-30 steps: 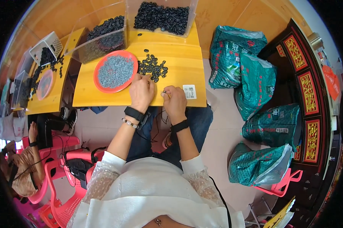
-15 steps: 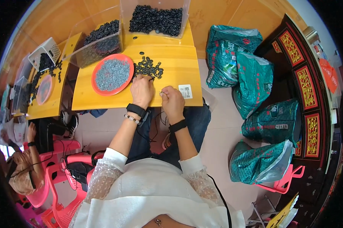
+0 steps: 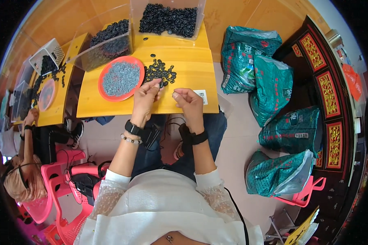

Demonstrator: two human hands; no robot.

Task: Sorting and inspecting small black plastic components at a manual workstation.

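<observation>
My left hand (image 3: pixel 146 98) is over the front of the yellow table (image 3: pixel 194 65), its thumb and fingers pinched at a small black oval piece (image 3: pixel 161 84). To its right, my right hand (image 3: pixel 191 105) has its fingertips pressed together; whatever is between them is too small to make out. The two hands are apart. Just beyond my left hand lies a loose pile of black oval pieces (image 3: pixel 162 71). Left of the pile is a red plate (image 3: pixel 116 98) heaped with small grey metal parts that look like screws (image 3: pixel 120 79).
Two clear bins, a left one (image 3: pixel 102 62) and a back one (image 3: pixel 199 18), hold many black pieces. A white sticker (image 3: pixel 201 96) is by my right hand. Green sacks (image 3: pixel 271 83) stand on the floor at right. A co-worker's hand (image 3: pixel 31 116) is at the left table (image 3: pixel 57 110).
My hands have moved apart slightly, and my left fingers have turned toward the right. At far left, the co-worker's arm has reached forward to the neighbouring table.
</observation>
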